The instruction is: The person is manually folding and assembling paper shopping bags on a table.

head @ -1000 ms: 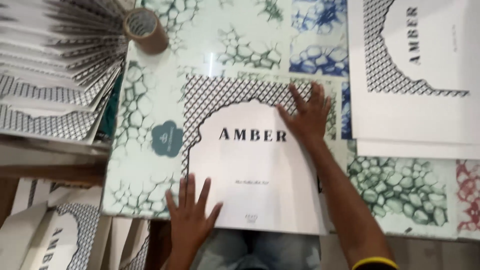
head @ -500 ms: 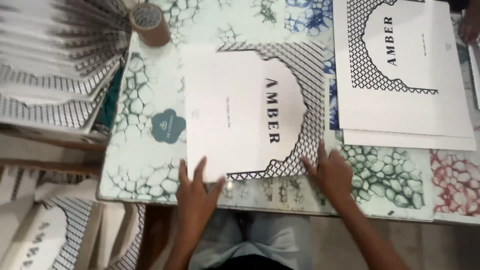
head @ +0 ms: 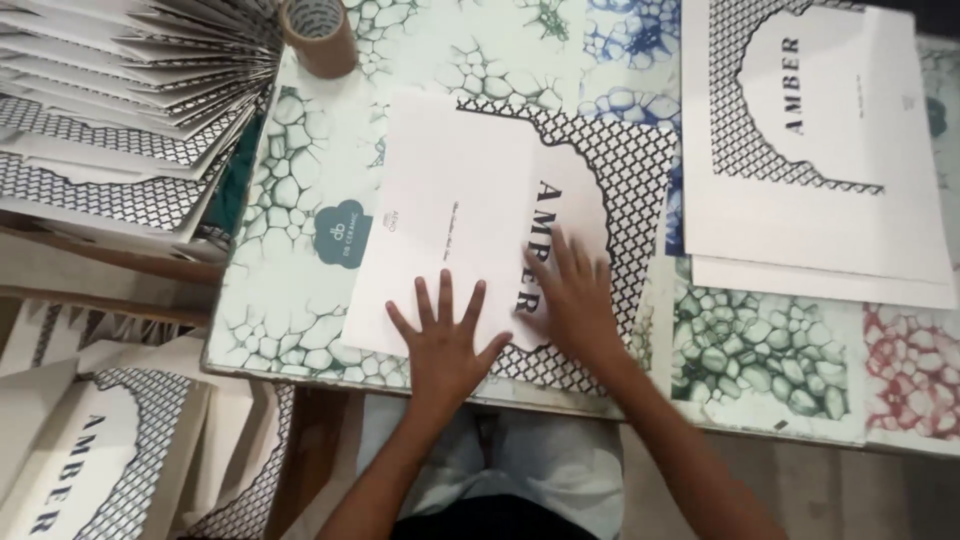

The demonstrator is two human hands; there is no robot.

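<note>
In the head view, one flat white card sheet (head: 480, 210) lies on the patterned table top (head: 300, 290), a black lattice border arching along its far and right edges and a line of black lettering down its middle. Both hands rest on the sheet's near part. The left hand (head: 445, 345) lies palm down with all five fingers spread wide on the plain white area. The right hand (head: 575, 300) lies flat just right of it, fingers loosely together over the lettering; the two hands nearly touch.

Left of the sheet, a small teal cloud-shaped label (head: 343, 232) sits on the table top. Beyond the sheet's far left corner stands one brown tape roll (head: 318, 35). Further left, a fanned stack of like sheets (head: 120, 110) shows many white and lattice edges, too many to count. Right of the sheet lies a flat pile (head: 815, 150) of at least two matching sheets. Below the table edge, left of the sheet, more of the same printed pieces (head: 90, 460) lean together.
</note>
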